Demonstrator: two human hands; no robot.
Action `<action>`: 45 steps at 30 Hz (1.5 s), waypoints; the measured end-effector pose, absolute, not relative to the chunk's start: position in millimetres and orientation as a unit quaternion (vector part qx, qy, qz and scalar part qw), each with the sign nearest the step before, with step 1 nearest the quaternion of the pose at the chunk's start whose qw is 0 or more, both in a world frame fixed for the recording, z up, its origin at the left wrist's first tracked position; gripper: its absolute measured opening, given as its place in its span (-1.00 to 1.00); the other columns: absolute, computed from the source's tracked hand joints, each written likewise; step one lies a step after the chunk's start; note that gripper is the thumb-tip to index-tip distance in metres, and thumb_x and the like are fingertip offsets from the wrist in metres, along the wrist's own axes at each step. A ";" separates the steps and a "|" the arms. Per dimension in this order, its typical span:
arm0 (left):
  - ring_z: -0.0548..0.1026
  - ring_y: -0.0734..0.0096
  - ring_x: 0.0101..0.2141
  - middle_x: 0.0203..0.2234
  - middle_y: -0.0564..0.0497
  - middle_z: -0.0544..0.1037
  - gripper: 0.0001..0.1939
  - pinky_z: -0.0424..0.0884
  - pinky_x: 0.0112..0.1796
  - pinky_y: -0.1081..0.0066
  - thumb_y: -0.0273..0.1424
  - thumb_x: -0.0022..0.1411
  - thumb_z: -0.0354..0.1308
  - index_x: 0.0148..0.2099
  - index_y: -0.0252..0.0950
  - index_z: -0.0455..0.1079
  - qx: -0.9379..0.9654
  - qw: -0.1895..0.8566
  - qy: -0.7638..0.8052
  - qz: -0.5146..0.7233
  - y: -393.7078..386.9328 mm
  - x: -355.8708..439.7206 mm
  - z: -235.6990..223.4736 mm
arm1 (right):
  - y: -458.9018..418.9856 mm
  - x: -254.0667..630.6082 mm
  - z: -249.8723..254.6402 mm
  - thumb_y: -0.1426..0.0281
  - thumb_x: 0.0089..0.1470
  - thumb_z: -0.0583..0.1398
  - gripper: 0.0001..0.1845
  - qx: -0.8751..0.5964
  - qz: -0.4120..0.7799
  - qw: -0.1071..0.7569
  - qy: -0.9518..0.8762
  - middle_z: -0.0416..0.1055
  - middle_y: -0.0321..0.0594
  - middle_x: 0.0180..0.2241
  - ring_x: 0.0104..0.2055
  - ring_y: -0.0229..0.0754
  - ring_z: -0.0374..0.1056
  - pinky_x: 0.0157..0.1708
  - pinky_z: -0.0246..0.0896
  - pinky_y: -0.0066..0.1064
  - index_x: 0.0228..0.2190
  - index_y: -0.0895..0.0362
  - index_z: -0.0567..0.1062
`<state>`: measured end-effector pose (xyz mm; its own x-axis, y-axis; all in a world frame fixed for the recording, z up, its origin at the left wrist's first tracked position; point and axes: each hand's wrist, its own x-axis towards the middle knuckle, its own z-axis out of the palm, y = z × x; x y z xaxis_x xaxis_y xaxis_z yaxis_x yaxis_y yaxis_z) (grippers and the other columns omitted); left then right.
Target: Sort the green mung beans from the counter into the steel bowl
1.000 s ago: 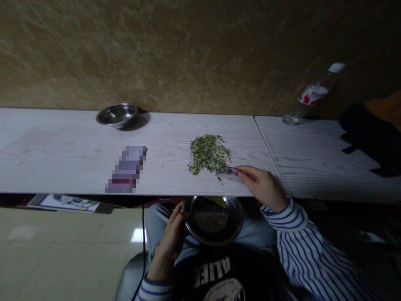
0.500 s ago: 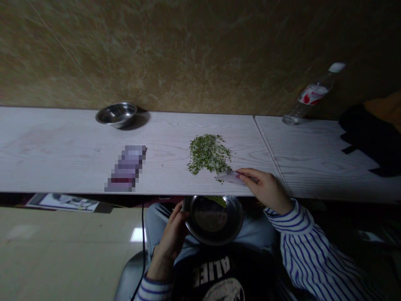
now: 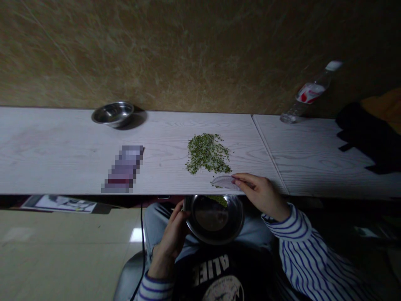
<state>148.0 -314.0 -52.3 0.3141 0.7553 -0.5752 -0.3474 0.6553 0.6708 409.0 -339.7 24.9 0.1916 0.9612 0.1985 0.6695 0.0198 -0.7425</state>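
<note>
My left hand (image 3: 173, 234) grips the left rim of a round steel bowl (image 3: 213, 234), which sits at the table's front edge above my lap. Small green grains (image 3: 217, 200) lie inside the bowl on its far side. Between the thumb and fingers of my right hand (image 3: 261, 192) is a thin, translucent, curved piece of plastic (image 3: 224, 181). It is held low over the tabletop near the front edge, with a few grains by its left end. Just beyond it, a spread pile of green grains (image 3: 208, 152) covers part of the table.
A second steel bowl (image 3: 113, 115) stands by the wall at the back left. A pixelated flat object (image 3: 123, 169) lies left of the grains. On the right are a plastic bottle (image 3: 310, 93) and a dark cloth item (image 3: 369, 138). A seam (image 3: 269, 152) crosses the white table.
My right hand has drawn the plastic piece slightly toward the front edge, away from the pile. My left hand stays on the bowl. The whole view has shifted a little.
</note>
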 end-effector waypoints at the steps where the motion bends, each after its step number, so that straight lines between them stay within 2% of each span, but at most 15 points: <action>1: 0.47 0.28 -0.34 -0.30 0.01 0.56 -0.47 0.36 -0.41 0.39 -0.36 -0.03 0.31 0.05 -0.24 0.42 0.219 0.781 0.467 0.352 -314.3 148.0 -51.9 | -340.8 406.5 26.3 0.38 0.19 0.19 -0.73 -0.669 0.193 0.375 -0.611 0.68 -0.17 -0.19 -0.18 -0.09 0.61 -0.13 0.54 -0.30 -0.16 0.08 0.67; 4: 0.48 0.26 -0.31 -0.27 0.00 0.57 -0.48 0.38 -0.37 0.37 -0.37 0.00 0.30 0.06 -0.24 0.42 0.222 0.783 0.462 0.352 -315.1 148.0 -50.7 | -343.1 402.9 28.4 0.39 0.19 0.18 -0.73 -0.666 0.195 0.370 -0.618 0.68 -0.18 -0.21 -0.21 -0.10 0.61 -0.16 0.54 -0.32 -0.16 0.07 0.67; 12: 0.47 0.28 -0.36 -0.34 0.04 0.55 -0.50 0.34 -0.42 0.40 -0.35 -0.03 0.32 0.02 -0.22 0.44 0.216 0.777 0.473 0.356 -312.7 147.2 -50.6 | -335.4 412.6 14.9 0.34 0.20 0.21 -0.72 -0.690 0.158 0.397 -0.585 0.66 -0.16 -0.14 -0.10 -0.06 0.60 -0.03 0.51 -0.27 -0.12 0.06 0.67; 22: 0.52 0.25 -0.32 -0.29 0.01 0.60 -0.50 0.38 -0.38 0.39 -0.34 -0.01 0.31 0.04 -0.23 0.47 0.227 0.771 0.467 0.370 -312.5 140.0 -50.7 | -322.6 387.5 22.4 0.43 0.21 0.18 -0.71 -0.659 0.182 0.377 -0.625 0.67 -0.16 -0.15 -0.16 -0.10 0.61 -0.14 0.54 -0.33 -0.11 0.08 0.66; 25: 0.54 0.22 -0.29 -0.25 -0.01 0.62 -0.50 0.41 -0.31 0.37 -0.35 -0.03 0.32 0.03 -0.24 0.48 0.222 0.765 0.474 0.375 -311.8 138.5 -49.4 | -327.5 382.0 26.7 0.43 0.20 0.19 -0.71 -0.647 0.190 0.369 -0.639 0.67 -0.16 -0.15 -0.16 -0.10 0.61 -0.13 0.54 -0.33 -0.12 0.07 0.66; 29: 0.54 0.23 -0.32 -0.28 0.01 0.62 -0.48 0.42 -0.34 0.36 -0.35 -0.03 0.33 0.05 -0.21 0.47 0.216 0.768 0.473 0.373 -311.4 138.9 -49.5 | -336.4 380.5 32.0 0.42 0.20 0.18 -0.72 -0.637 0.208 0.357 -0.650 0.67 -0.16 -0.18 -0.17 -0.11 0.61 -0.13 0.54 -0.33 -0.13 0.07 0.67; 35: 0.53 0.23 -0.32 -0.29 -0.01 0.61 -0.52 0.39 -0.38 0.37 -0.36 0.00 0.32 0.04 -0.23 0.48 0.215 0.775 0.463 0.373 -311.6 139.8 -52.2 | -344.0 396.8 20.8 0.36 0.19 0.18 -0.70 -0.681 0.196 0.391 -0.588 0.67 -0.10 -0.19 -0.18 -0.07 0.62 -0.15 0.55 -0.29 -0.12 0.15 0.65; 41: 0.55 0.15 -0.22 -0.22 -0.03 0.62 -0.54 0.42 -0.27 0.31 -0.35 0.04 0.31 0.04 -0.21 0.48 0.224 0.780 0.450 0.372 -312.8 138.4 -55.2 | -341.8 401.1 12.2 0.30 0.17 0.19 -0.68 -0.718 0.173 0.407 -0.537 0.67 -0.06 -0.18 -0.19 -0.04 0.62 -0.19 0.55 -0.27 -0.12 0.13 0.65; 45: 0.55 0.18 -0.26 -0.24 -0.03 0.61 -0.54 0.41 -0.35 0.36 -0.35 0.05 0.30 0.04 -0.20 0.48 0.224 0.777 0.458 0.369 -312.4 138.0 -55.8 | -339.7 402.8 13.3 0.32 0.15 0.19 -0.69 -0.727 0.158 0.402 -0.533 0.67 -0.06 -0.20 -0.19 -0.02 0.62 -0.19 0.55 -0.25 -0.14 0.12 0.66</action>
